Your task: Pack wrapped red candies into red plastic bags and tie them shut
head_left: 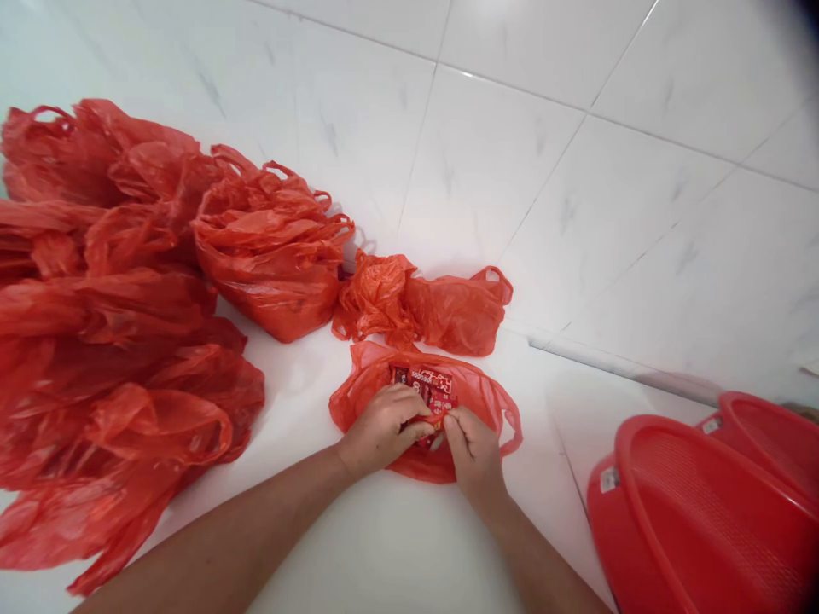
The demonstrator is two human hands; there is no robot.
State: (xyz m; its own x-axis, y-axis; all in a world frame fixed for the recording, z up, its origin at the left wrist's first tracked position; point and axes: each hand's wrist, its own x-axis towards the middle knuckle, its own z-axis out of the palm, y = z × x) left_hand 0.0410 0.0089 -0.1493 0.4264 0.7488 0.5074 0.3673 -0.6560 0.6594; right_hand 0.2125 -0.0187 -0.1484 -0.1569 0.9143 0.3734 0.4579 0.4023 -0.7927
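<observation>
An open red plastic bag (pixel 499 384) lies on the white surface in front of me, with its mouth spread wide. Inside it are red printed packets (pixel 422 384) with white lettering. My left hand (pixel 387 431) reaches over the bag from the left, its thumb and fingers pinched together. From the right, my right hand (pixel 473 448) pinches at the same spot, fingertips almost meeting those of the left. Between them is a narrow red-orange piece (pixel 436 419), too small and covered to tell its kind.
Several filled red plastic bags (pixel 269 256) crowd the left side. A crumpled red bag (pixel 380 294) and a smaller filled one (pixel 457 311) sit just behind the open bag, near the tiled wall (pixel 499 153). Red plastic baskets (pixel 704 512) stand at the right.
</observation>
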